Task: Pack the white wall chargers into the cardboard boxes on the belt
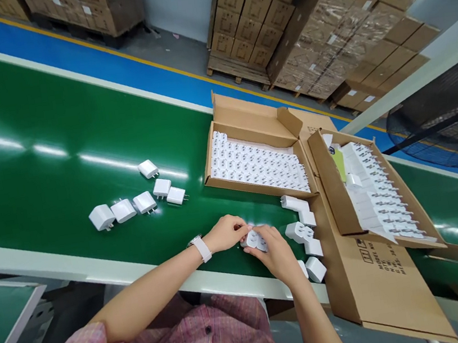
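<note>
Both my hands meet over the near edge of the green conveyor belt (36, 136). My right hand (275, 256) grips a white plug adapter (254, 240), and my left hand (227, 232), with a white watch on its wrist, pinches at the top of the same adapter. Several more white adapters (303, 228) lie loose just right of my hands. A row of several adapters (131, 204) sits further left on the belt.
An open cardboard box (247, 120) holds rows of white adapters. A second open box (334, 191) to its right holds more adapters, resting on a flat carton (377, 287). Stacked cartons on pallets (249, 15) stand behind the belt. A black fan (447, 118) is at the right.
</note>
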Demonstrator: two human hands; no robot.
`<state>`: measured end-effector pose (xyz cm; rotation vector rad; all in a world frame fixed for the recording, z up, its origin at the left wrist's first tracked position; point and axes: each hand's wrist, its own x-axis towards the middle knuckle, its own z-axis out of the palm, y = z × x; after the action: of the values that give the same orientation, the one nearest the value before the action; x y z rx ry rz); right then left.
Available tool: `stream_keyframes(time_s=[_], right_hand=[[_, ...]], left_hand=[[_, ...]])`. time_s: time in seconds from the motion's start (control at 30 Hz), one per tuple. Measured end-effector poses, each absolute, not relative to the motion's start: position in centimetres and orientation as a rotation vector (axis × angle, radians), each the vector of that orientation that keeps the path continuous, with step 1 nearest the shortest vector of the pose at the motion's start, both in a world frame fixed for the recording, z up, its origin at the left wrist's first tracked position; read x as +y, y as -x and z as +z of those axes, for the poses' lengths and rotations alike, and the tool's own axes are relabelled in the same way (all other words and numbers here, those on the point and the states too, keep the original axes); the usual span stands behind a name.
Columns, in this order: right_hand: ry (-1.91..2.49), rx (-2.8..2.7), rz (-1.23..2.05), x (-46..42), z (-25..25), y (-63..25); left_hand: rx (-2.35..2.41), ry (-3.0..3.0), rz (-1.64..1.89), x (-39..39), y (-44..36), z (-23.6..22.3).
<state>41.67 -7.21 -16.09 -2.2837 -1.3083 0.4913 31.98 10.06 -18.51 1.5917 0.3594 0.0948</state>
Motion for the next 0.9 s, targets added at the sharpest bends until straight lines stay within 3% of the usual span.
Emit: stream_keyframes(time_s=[0.1, 0.27, 0.43, 0.57, 0.7, 0.9], right_hand=[[2.112, -1.059, 0.636, -6.8, -15.7, -42.2], [1.47, -0.463, 0.888, -3.8, -13.9, -44.0], [1.255, -0.382, 1.022, -1.4, -13.1, -45.0], [1.329, -0.46, 0.954, 0.7, -13.3, -47.4], [1.481, -0.71, 0.626, 6.9, -12.2, -53.9], [2.328, -1.235, 0.273, 17.5, -10.1, -62.5]], left_hand=[[0.484, -1.549, 0.209, 10.3, -32.4, -18.0], [0.555, -1.437, 0.326, 12.2, -32.0, -16.7], [0.449, -1.6, 0.264, 11.7, -31.3, -16.2], [0.326, -1.891, 0.276, 11.1, -31.4, -16.3], [0.18, -2.294, 0.333, 11.4, -31.6, -16.6], [0.123, -2.499, 0.388, 12.0, -31.6, -17.1]])
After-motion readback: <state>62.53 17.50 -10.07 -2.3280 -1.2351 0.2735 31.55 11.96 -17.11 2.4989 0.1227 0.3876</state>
